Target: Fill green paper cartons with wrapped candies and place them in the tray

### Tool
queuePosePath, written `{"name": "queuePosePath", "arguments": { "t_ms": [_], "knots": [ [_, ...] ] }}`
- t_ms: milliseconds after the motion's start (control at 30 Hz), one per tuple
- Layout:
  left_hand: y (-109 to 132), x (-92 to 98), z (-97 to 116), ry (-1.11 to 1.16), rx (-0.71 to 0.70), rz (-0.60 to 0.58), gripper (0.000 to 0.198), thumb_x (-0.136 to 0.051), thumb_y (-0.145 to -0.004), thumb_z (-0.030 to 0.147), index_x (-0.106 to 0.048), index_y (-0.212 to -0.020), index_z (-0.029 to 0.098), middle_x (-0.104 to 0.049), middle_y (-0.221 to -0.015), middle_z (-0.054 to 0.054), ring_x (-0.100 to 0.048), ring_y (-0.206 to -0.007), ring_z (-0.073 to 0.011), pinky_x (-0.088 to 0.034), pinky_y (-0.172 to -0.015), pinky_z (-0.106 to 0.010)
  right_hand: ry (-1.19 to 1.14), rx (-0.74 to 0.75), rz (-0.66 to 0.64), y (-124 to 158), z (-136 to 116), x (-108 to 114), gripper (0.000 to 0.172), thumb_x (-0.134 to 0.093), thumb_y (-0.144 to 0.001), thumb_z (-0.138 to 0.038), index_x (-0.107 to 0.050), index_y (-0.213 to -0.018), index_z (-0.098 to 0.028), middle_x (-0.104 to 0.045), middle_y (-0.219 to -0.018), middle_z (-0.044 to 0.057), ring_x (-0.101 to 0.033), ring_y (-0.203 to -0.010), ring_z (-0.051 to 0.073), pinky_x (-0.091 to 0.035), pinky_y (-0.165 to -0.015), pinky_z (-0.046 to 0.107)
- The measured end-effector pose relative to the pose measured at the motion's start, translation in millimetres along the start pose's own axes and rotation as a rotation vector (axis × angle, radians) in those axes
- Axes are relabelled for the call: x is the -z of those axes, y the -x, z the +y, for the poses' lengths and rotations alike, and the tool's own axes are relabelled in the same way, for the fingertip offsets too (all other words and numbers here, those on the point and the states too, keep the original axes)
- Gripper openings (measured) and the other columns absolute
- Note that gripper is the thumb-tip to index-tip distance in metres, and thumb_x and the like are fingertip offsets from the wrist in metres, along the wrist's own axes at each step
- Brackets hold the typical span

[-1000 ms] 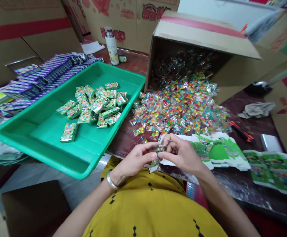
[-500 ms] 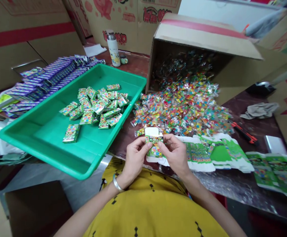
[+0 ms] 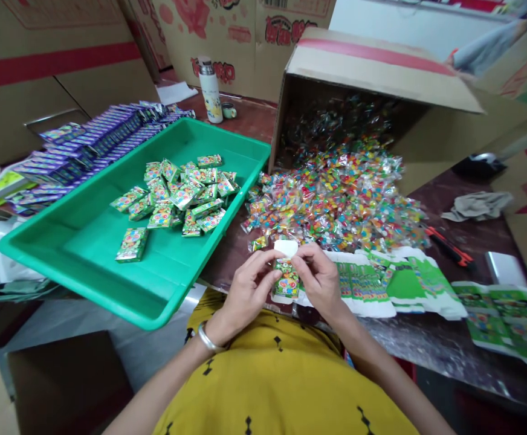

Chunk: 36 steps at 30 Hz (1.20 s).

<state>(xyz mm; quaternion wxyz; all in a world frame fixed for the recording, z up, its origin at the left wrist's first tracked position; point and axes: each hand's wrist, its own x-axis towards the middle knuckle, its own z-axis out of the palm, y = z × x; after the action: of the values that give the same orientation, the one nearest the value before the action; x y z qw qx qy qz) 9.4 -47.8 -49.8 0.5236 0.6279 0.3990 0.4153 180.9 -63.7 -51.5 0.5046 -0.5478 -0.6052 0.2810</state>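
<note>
A small green printed candy box (image 3: 287,281) stands in front of my body at the table's front edge, its white top flap sticking up. My left hand (image 3: 253,283) grips its left side near the top, thumb on the printed face. On the other side my right hand (image 3: 318,279) pinches the upper right corner by the flap. Just beyond lies a heap of clear-wrapped colourful candies (image 3: 336,199), spilling from a tipped carton (image 3: 372,57). Flat green box blanks (image 3: 367,284) lie to the right of my right hand.
A green tray (image 3: 77,241) with several filled boxes (image 3: 173,193) is at the left. Purple boxes (image 3: 100,139) are stacked behind it. A white bottle (image 3: 210,90) stands at the back. At the right lie a red-black cutter (image 3: 449,246), a rag (image 3: 476,205) and more printed blanks (image 3: 512,320).
My fingers have moved up to the box's top edge from its printed front. The box sits slightly lower and further right, and the side tab no longer shows.
</note>
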Motion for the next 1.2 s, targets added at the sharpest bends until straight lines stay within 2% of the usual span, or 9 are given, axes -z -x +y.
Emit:
{"name": "queuePosePath", "arguments": {
  "t_ms": [133,233,367,567,733,833,967,1100,1200],
  "knots": [
    [-1.2,-2.9,3.3,0.145,0.077,-0.022,0.025,-0.059,-0.09,0.025,-0.062,-0.115,0.022,-0.063,-0.117,-0.008,-0.062,-0.101,-0.0206,-0.05,-0.086,-0.029,-0.082,0.016,0.039,-6.0,-1.9,-1.6,0.01,-0.062,-0.089,-0.028,-0.058,-0.081,-0.023,-0.061,-0.103,0.006,-0.06,-0.1,0.021,-0.05,-0.081,0.033],
    [-3.1,-3.6,3.4,0.253,0.088,0.05,0.027,-0.064,-0.087,0.023,-0.056,-0.113,0.022,-0.063,-0.11,-0.005,-0.063,-0.095,-0.0171,-0.051,-0.081,-0.026,-0.243,-0.052,0.078,-9.4,-5.2,-4.1,0.015,-0.067,-0.086,-0.03,-0.054,-0.092,-0.025,-0.062,-0.093,0.003,-0.063,-0.089,0.019,-0.052,-0.08,0.033],
    [-4.2,-1.7,3.7,0.298,0.115,0.082,0.027,-0.069,-0.083,0.022,-0.054,-0.106,0.021,-0.063,-0.1,-0.003,-0.064,-0.086,-0.0136,-0.051,-0.075,-0.023,-0.263,-0.071,-0.058,-14.8,-11.1,0.0,0.018,-0.071,-0.082,-0.036,-0.059,-0.081,-0.023,-0.062,-0.081,0.002,-0.061,-0.082,0.019,-0.051,-0.076,0.032],
    [-1.9,-2.6,5.7,0.239,0.08,0.105,0.025,-0.068,-0.084,0.02,-0.055,-0.104,0.021,-0.062,-0.103,-0.003,-0.066,-0.085,-0.0131,-0.054,-0.078,-0.025,-0.248,-0.271,-0.156,-28.6,-14.3,10.8,0.018,-0.077,-0.077,-0.034,-0.066,-0.08,-0.02,-0.066,-0.081,0.002,-0.061,-0.073,0.016,-0.049,-0.067,0.029],
    [-0.5,-3.0,5.6,0.215,0.067,0.086,0.025,-0.067,-0.085,0.02,-0.056,-0.107,0.021,-0.062,-0.105,-0.003,-0.067,-0.086,-0.0133,-0.055,-0.08,-0.025,-0.245,-0.258,-0.2,-38.7,-13.4,13.3,0.021,-0.077,-0.077,-0.033,-0.063,-0.067,-0.019,-0.064,-0.072,0.001,-0.058,-0.069,0.016,-0.047,-0.064,0.029],
    [0.3,-1.1,3.6,0.218,0.099,0.072,0.034,-0.066,-0.085,0.02,-0.057,-0.118,0.023,-0.063,-0.105,-0.004,-0.067,-0.084,-0.0136,-0.055,-0.077,-0.025,-0.128,-0.146,-0.179,-34.4,-15.4,12.3,0.02,-0.072,-0.082,-0.032,-0.063,-0.067,-0.02,-0.064,-0.077,0.003,-0.06,-0.075,0.018,-0.048,-0.068,0.031],
    [1.8,0.1,1.3,0.149,0.117,0.032,0.039,-0.063,-0.087,0.022,-0.061,-0.126,0.025,-0.065,-0.112,-0.006,-0.066,-0.081,-0.014,-0.054,-0.072,-0.025,-0.011,0.021,-0.189,-24.7,-18.7,13.9,0.019,-0.062,-0.09,-0.03,-0.066,-0.073,-0.022,-0.067,-0.087,0.004,-0.063,-0.085,0.02,-0.049,-0.078,0.036],
    [-1.9,1.7,2.8,0.121,0.089,0.062,0.025,-0.063,-0.087,0.023,-0.067,-0.112,0.021,-0.069,-0.105,-0.006,-0.067,-0.088,-0.0171,-0.054,-0.079,-0.026,0.005,0.068,-0.347,-30.5,-23.5,24.6,0.013,-0.06,-0.091,-0.032,-0.071,-0.09,-0.024,-0.069,-0.103,0.005,-0.063,-0.101,0.022,-0.051,-0.084,0.037],
    [-12.1,10.0,4.0,0.206,0.021,0.252,0.024,-0.067,-0.085,0.021,-0.062,-0.109,0.021,-0.067,-0.101,-0.003,-0.065,-0.087,-0.0144,-0.053,-0.077,-0.023,0.029,0.038,-0.39,-44.2,-22.4,37.6,0.033,-0.063,-0.09,-0.033,-0.063,-0.122,-0.028,-0.064,-0.12,0.007,-0.061,-0.106,0.022,-0.054,-0.074,0.032]
  ]
}}
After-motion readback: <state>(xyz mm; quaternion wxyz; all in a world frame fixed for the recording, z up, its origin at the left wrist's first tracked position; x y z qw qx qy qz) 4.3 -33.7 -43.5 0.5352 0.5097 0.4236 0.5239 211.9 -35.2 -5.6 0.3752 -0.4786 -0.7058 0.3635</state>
